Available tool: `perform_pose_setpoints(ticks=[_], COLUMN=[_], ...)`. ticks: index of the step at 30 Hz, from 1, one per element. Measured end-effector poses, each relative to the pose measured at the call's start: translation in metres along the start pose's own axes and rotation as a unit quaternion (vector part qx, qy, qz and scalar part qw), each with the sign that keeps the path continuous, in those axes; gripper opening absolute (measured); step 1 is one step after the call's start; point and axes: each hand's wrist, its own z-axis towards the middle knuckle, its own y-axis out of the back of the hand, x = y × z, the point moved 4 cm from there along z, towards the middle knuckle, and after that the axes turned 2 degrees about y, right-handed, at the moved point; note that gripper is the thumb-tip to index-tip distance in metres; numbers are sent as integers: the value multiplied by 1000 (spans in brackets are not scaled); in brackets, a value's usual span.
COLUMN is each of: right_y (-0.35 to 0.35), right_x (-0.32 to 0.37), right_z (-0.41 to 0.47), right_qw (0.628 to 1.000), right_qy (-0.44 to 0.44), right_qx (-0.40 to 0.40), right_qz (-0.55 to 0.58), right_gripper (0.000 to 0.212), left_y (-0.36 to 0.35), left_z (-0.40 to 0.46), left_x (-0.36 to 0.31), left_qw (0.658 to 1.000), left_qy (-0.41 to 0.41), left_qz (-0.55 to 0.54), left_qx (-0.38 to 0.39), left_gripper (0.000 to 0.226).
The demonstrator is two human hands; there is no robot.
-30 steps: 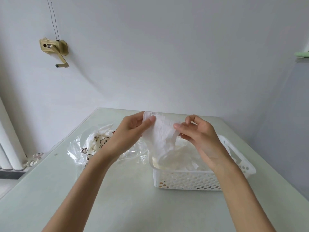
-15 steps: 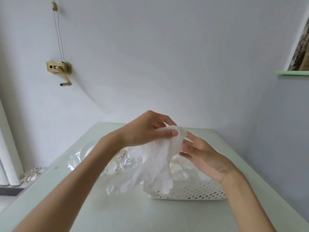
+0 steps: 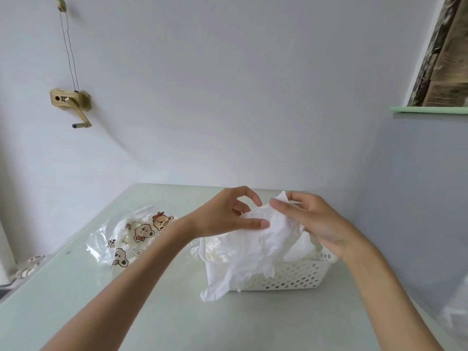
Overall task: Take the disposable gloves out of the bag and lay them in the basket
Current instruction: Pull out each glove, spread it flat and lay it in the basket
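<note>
Gloves [image 3: 263, 239] pinched between left hand [image 3: 228, 216] and right hand [image 3: 314, 221], above basket [image 3: 298, 277].

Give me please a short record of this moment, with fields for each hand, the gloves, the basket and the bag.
left hand: pinches the gloves' upper edge
right hand: holds the same edge
gloves: white crumpled bunch, hanging over the basket's near left corner, lowest part near the table
basket: white, perforated, more gloves inside
bag: clear with bear print, lying left of basket

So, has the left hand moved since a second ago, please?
Yes: the left hand shifted right, from over the bag to above the left rim of the basket.
</note>
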Motion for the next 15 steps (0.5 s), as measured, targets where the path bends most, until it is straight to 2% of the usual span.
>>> perform_pose_setpoints(ticks=[4, 6, 9, 12, 15], right_y=[16, 26, 35, 42, 48], right_x=[0, -1, -5, -7, -9], right_z=[0, -1, -1, 0, 3], right_qw=[1000, 999, 997, 992, 983], right_qy=[-8, 1, 7, 14, 38], right_qx=[-20, -45, -77, -117, -179], right_qz=[-6, 9, 21, 37, 23], right_gripper=[21, 17, 13, 18, 24], left_y=[2, 5, 9, 10, 16], left_z=[0, -1, -5, -7, -7], left_x=[11, 16, 23, 30, 42], left_qw=[1000, 1000, 998, 998, 996], left_qy=[12, 14, 19, 12, 1], left_qz=[5, -12, -65, -65, -56], left_qx=[-11, -16, -21, -17, -62], left_gripper=[25, 24, 20, 22, 25])
